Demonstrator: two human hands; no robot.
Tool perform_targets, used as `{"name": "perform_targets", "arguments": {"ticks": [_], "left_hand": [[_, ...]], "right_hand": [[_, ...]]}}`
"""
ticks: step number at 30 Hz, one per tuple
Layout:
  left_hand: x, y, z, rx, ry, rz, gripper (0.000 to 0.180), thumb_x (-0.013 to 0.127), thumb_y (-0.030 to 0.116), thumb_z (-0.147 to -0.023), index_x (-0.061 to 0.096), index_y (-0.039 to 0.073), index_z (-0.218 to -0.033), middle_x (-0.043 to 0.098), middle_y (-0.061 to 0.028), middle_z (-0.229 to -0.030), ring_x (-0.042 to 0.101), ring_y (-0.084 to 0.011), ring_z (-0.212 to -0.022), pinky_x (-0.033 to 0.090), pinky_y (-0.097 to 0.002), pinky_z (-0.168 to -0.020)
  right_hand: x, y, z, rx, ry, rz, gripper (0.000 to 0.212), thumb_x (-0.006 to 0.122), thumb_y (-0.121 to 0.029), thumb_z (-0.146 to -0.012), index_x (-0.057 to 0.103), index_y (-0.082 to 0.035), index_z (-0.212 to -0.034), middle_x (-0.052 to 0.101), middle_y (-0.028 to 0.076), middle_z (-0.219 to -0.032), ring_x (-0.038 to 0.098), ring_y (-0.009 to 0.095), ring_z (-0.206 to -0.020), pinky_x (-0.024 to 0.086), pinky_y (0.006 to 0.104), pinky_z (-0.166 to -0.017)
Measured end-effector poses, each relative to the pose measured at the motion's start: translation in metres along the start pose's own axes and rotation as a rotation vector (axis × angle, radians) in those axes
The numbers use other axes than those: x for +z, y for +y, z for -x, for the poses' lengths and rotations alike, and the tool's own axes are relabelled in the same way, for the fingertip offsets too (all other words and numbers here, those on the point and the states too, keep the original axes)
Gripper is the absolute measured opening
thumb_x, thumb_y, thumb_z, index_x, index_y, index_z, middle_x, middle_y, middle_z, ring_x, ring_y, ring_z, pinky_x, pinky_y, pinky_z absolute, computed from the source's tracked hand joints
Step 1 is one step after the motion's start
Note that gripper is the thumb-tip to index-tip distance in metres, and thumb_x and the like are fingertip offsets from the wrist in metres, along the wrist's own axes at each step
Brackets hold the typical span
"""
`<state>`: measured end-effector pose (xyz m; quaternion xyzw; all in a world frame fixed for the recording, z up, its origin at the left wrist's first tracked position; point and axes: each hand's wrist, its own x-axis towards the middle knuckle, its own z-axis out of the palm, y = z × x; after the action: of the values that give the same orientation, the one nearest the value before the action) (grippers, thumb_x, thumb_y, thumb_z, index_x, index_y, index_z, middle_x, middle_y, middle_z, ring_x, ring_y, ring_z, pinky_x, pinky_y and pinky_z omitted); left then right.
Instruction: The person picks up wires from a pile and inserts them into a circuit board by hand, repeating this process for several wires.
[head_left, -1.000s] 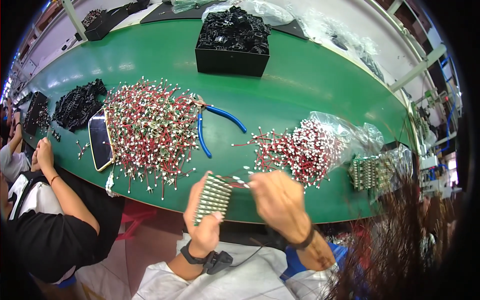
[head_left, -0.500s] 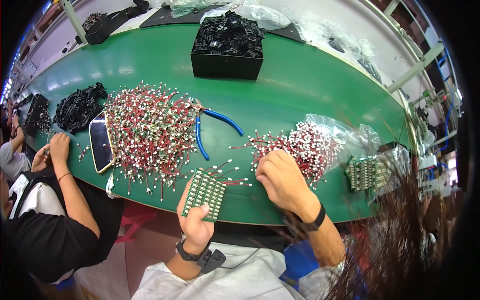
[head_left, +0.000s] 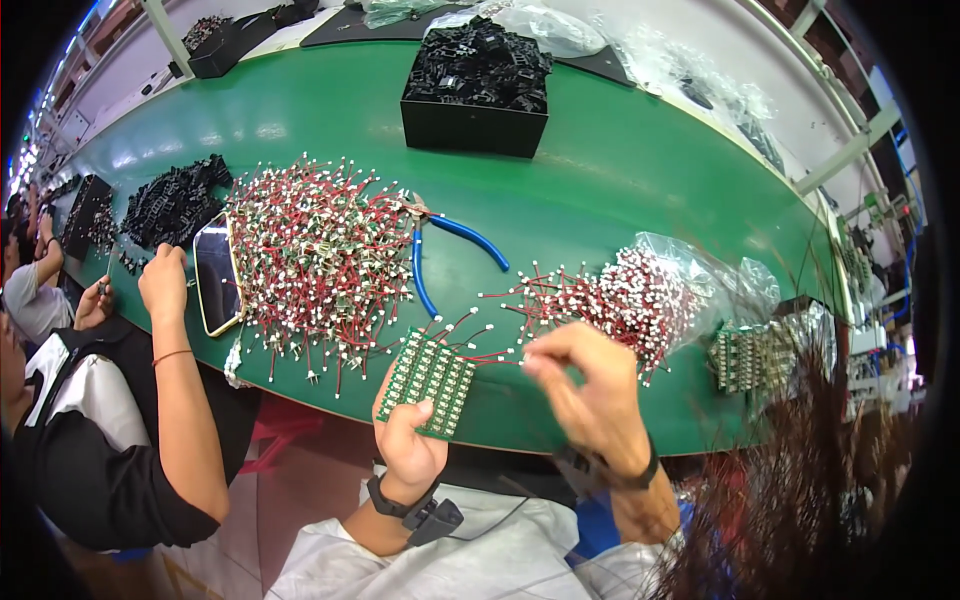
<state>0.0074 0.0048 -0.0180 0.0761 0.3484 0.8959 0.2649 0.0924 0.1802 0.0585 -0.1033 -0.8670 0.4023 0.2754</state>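
A green panel of small circuit boards (head_left: 430,385) rests in my left hand (head_left: 412,450), the thumb across its lower face. Several red and black wires with white connectors (head_left: 480,330) stick out from the panel's upper right edge. My right hand (head_left: 597,395) is just right of those wire ends, with thumb and index finger pinched together. What lies between its fingertips is too small to make out. Behind it spreads a heap of red wires with white connectors (head_left: 640,300), partly in a clear plastic bag (head_left: 725,280).
Left of centre lies a big heap of wired connectors (head_left: 320,260), with blue-handled pliers (head_left: 465,240) and a phone (head_left: 217,275) at its sides. A black box of black parts (head_left: 475,125) stands at the back. More panels (head_left: 745,358) sit right. A co-worker's arm (head_left: 185,400) reaches in left.
My right hand has drawn back from the wire heap towards the panel's wire ends. The view has shifted slightly. On the left, the co-worker's hands have moved apart.
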Motion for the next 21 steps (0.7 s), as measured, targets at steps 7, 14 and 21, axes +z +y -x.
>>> {"name": "perform_targets", "arguments": {"ticks": [7, 14, 21], "left_hand": [[0.020, 0.002, 0.006, -0.029, 0.027, -0.086, 0.076, 0.048, 0.007, -0.072, 0.036, -0.015, -0.144, 0.058, -0.0234, -0.130, 0.061, -0.0297, -0.118, 0.048, -0.0394, -0.105], [0.017, -0.005, 0.012, 0.052, -0.027, -0.204, 0.079, 0.051, 0.010, -0.069, 0.039, -0.016, -0.143, 0.050, -0.0172, -0.136, 0.057, -0.0239, -0.119, 0.045, -0.0344, -0.104], [0.024, -0.002, 0.015, 0.061, -0.031, -0.271, 0.080, 0.053, 0.011, -0.069, 0.041, -0.014, -0.144, 0.047, -0.0150, -0.137, 0.055, -0.0216, -0.119, 0.045, -0.0327, -0.103]], "right_hand": [[0.033, -0.013, 0.017, 0.075, -0.041, 0.007, 0.013, 0.076, -0.001, -0.084, 0.065, -0.001, -0.092, 0.064, 0.010, -0.081, 0.063, 0.023, -0.064, 0.048, 0.0328, -0.056], [0.039, -0.009, 0.019, 0.028, -0.012, -0.001, 0.015, 0.070, 0.005, -0.084, 0.061, 0.002, -0.096, 0.062, 0.016, -0.086, 0.064, 0.034, -0.072, 0.053, 0.0396, -0.062], [0.047, -0.008, 0.024, -0.065, 0.057, 0.110, 0.020, 0.071, 0.007, -0.082, 0.064, 0.000, -0.099, 0.065, 0.013, -0.087, 0.064, 0.029, -0.070, 0.051, 0.0365, -0.058]]}}
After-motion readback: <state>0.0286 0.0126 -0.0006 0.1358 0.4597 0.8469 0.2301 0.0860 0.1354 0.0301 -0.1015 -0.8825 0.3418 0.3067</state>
